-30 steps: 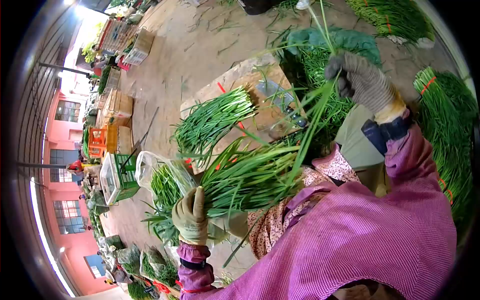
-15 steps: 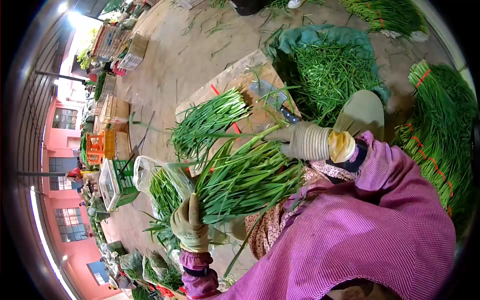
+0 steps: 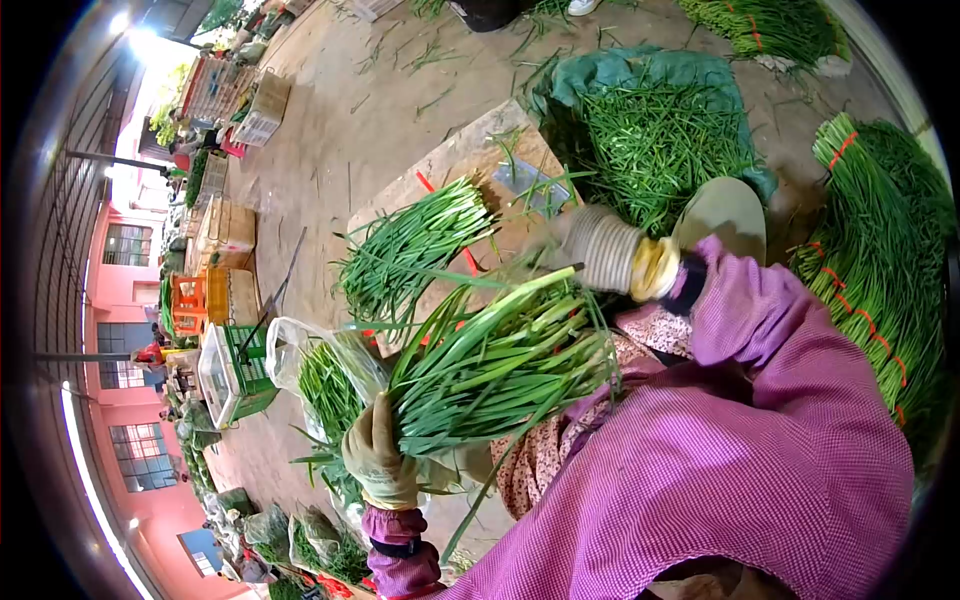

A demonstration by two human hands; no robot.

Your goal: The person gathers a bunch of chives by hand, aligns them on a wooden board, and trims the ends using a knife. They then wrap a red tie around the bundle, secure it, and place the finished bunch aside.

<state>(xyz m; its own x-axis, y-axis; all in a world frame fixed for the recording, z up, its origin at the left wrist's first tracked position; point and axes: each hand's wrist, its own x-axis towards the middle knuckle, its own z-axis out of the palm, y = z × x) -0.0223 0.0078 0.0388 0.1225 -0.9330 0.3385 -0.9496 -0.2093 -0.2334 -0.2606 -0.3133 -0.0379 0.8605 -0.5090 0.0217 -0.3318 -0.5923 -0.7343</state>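
Note:
My left hand [image 3: 380, 460], in a pale work glove, is closed around the leafy end of a loose bunch of garlic chives [image 3: 490, 375] lying across my lap. Its thumb presses on the leaves. Over the stem end is my right hand [image 3: 605, 250], gloved, with its fingers smeared by motion; whether it holds any stalk I cannot make out. One pale thick stalk points up toward it. Beyond, a trimmed chive bundle [image 3: 420, 245] rests on a wooden board [image 3: 450, 155] across a red tie. A knife blade [image 3: 530, 185] lies there too, its handle hidden.
A green sack [image 3: 735, 95] full of loose chives stands beyond my knee. Tied chive bundles [image 3: 880, 220] are piled at the right. A clear plastic bag [image 3: 290, 345] with chives sits near my left hand. Further left stands a green-and-white crate [image 3: 235, 370].
My right hand has lifted slightly away from the stems toward the board and now covers the knife handle. My left hand keeps its hold on the bunch.

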